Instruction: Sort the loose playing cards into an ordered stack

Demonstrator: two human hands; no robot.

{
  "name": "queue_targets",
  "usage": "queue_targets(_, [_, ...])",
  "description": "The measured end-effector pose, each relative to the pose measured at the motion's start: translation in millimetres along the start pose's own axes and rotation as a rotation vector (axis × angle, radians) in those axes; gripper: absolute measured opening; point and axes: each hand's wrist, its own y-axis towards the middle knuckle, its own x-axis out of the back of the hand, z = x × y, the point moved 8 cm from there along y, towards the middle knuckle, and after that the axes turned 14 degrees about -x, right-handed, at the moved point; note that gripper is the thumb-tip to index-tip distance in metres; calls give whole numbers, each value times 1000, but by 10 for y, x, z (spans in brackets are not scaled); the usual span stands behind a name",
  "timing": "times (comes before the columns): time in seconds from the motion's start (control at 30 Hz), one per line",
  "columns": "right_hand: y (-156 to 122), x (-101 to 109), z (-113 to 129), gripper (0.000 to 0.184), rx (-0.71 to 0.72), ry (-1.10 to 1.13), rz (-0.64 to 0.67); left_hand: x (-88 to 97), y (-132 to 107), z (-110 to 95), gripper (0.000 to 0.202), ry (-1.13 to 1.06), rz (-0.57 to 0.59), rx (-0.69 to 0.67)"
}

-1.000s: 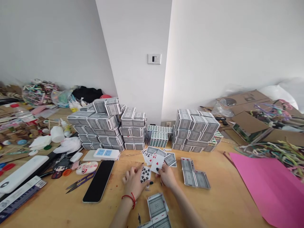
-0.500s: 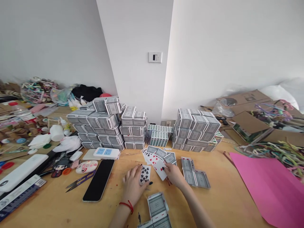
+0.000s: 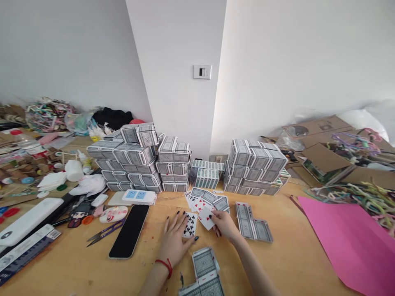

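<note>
My left hand (image 3: pixel 176 236) lies flat on the wooden table (image 3: pixel 77 267), fingers spread, with the thumb side against a face-up clubs card (image 3: pixel 190 225). My right hand (image 3: pixel 224 224) pinches a face-up red hearts card (image 3: pixel 205 218), tilted just right of the clubs card. Behind both hands lies a loose spread of cards (image 3: pixel 207 200), some face up, some face down. An opened flat card box (image 3: pixel 252 222) lies to the right of my right hand. Another opened card box (image 3: pixel 203 269) sits near my wrists at the bottom edge.
Stacks of grey card boxes stand at the back left (image 3: pixel 135 164) and right (image 3: pixel 254 166). A black phone (image 3: pixel 129 230), scissors (image 3: pixel 105 233) and a white power strip (image 3: pixel 138 197) lie left. A pink sheet (image 3: pixel 348 242) covers the right. Cardboard boxes (image 3: pixel 324 160) and craft clutter (image 3: pixel 37 164) line the sides.
My left hand has opened out flat beside the clubs card. My right hand has carried the hearts card slightly right and down, away from the spread of cards.
</note>
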Motion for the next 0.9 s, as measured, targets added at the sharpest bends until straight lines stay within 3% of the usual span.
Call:
queue_targets(0.17, [32, 11, -97, 29, -27, 153, 41, -3, -5, 9, 64, -9, -25, 16])
queue_targets(0.33, [-25, -8, -77, 38, 4, 252, 63, -10, -7, 15, 55, -10, -68, -7])
queue_targets(0.63, [63, -104, -94, 24, 10, 188, 44, 10, -20, 123, 47, -108, -253, -25])
queue_targets(0.9, [119, -119, -148, 16, -27, 117, -25, 22, -31, 258, 46, -223, -359, 110])
